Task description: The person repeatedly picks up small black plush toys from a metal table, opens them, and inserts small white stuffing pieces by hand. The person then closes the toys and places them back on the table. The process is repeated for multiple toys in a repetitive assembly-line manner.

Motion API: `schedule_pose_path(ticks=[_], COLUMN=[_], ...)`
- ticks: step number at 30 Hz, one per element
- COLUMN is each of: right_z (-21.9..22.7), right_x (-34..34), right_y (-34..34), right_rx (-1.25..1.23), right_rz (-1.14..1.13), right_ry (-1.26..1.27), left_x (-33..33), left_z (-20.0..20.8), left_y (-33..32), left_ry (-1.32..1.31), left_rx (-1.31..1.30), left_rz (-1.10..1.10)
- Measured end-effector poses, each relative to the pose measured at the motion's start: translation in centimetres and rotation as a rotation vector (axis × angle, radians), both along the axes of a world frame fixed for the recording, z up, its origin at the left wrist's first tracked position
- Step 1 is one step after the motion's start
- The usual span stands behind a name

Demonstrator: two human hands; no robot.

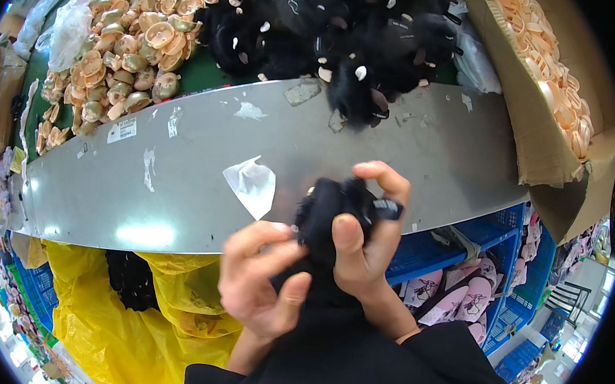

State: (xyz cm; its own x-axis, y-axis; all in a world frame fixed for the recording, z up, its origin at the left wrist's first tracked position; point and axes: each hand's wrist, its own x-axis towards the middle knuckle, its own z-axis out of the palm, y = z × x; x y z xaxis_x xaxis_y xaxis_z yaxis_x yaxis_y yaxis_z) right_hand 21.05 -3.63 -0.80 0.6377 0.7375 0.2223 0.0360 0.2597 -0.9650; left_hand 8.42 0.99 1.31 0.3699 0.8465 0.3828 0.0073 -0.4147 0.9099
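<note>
Both hands are working one small black fuzzy wig piece (334, 216) just over the near edge of the grey metal table (178, 182). The right hand (364, 247) is pinching its upper part, thumb in front and forefinger curled over the top. The left hand (261, 278) is closing around its lower end, just beside and below. The piece is running roughly upright between them, with the right hand nearer its top. A pile of black wig pieces (335, 28) is lying well beyond, across the table.
</note>
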Motion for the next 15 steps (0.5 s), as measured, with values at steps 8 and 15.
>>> schedule_pose_path(ticks=[8, 15], right_z=[2.0, 2.7], right_x=[0.1, 0.4], right_y=[-1.2, -1.3], right_rx=[-0.239, -0.367], right_rz=[0.424, 0.644], right_ry=[0.129, 0.318], left_x=[-1.4, -1.6], left_z=[2.3, 1.3], left_y=[0.5, -0.4], left_ry=[-0.043, -0.012], left_rx=[-0.466, -0.368], left_rz=[-0.146, -0.101])
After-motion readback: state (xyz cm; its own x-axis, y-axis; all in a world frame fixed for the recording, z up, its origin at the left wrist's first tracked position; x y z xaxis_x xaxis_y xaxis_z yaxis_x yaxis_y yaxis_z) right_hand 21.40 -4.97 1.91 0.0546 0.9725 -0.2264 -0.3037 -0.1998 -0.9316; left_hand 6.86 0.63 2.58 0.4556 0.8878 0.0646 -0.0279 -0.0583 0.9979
